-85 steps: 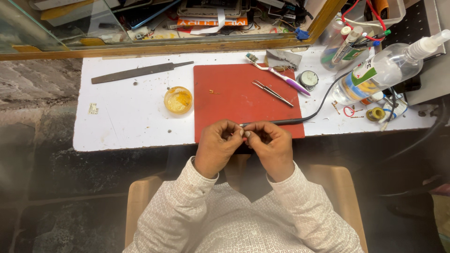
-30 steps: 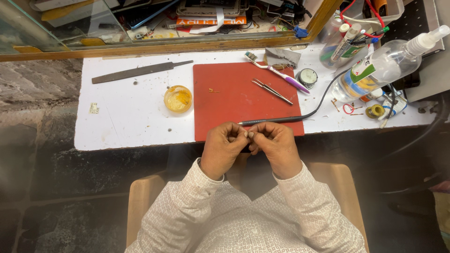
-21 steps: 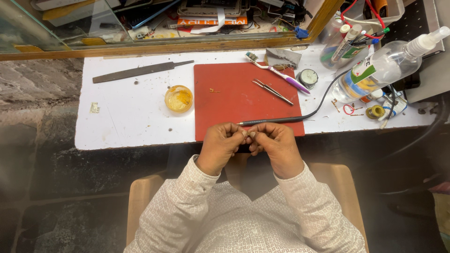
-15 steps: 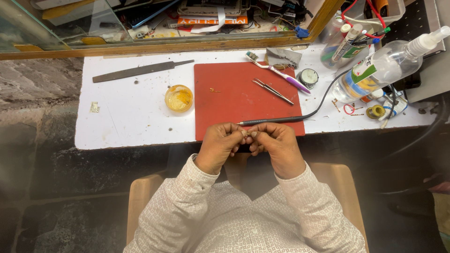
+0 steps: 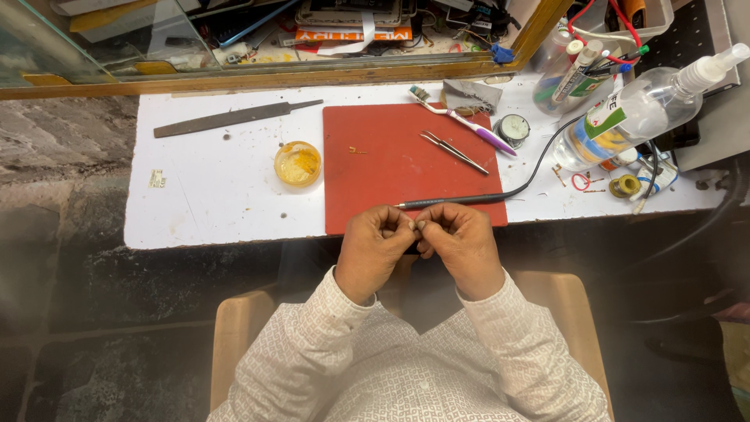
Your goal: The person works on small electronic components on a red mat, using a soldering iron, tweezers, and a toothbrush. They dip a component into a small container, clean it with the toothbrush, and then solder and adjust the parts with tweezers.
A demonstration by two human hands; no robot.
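The tiny piece (image 5: 419,227) sits between both hands at the near edge of the red mat (image 5: 391,168), pinched by the curled fingertips of the left hand (image 5: 373,248) and right hand (image 5: 461,244), too small to see its shape.

red mat (image 5: 391,168) centre free, tweezers (image 5: 453,151) & cable (image 5: 469,200) rt, bottles (image 5: 625,117) far rt
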